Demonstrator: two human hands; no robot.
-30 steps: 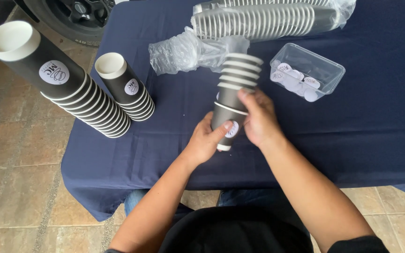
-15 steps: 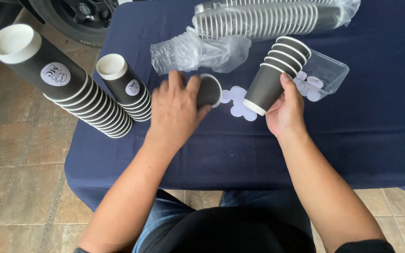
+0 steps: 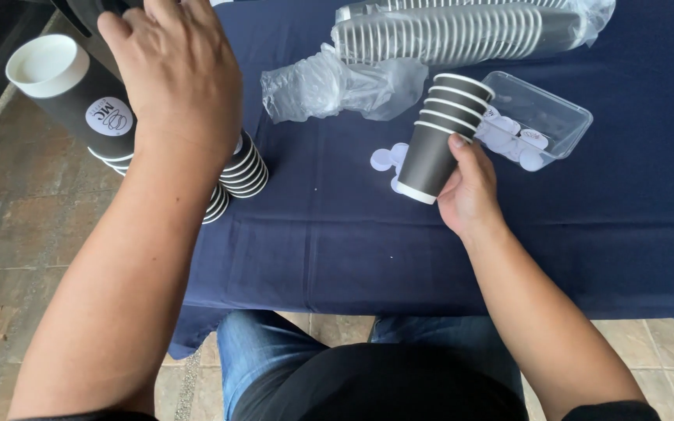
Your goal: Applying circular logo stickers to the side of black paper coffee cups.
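Since half a second ago, the left hand (image 3: 177, 74) has swung away from the middle of the table and over to the leaning stacks of cups at the table's left edge, while the right hand (image 3: 470, 191) is pretty much where it was, gripping the same short stack.

Head view, the only one: lots is blocked. The left hand and forearm cover most of the shorter stack of dark cups (image 3: 245, 168), so only its lower rims peek out under the wrist. Can't tell whether the small cup the left hand carried a moment ago is in its palm, since only the back of the hand shows. Its fingers look loosely curled and spread downward over the top of that stack, fingertips cut off by the frame's top edge. The taller leaning stack (image 3: 72, 97) sits just to the left, its white inside open to the camera.

Right-hand fingers are wrapped around a tilted stack of dark paper cups (image 3: 440, 140), thumb on the near side, base lifted just above the blue tablecloth (image 3: 337, 234). Small white round stickers (image 3: 385, 160) lie half hidden behind it. A clear plastic tub (image 3: 551, 117) sits just beside, and wrapped cup sleeves (image 3: 462, 31) lie further back, partly cut off.
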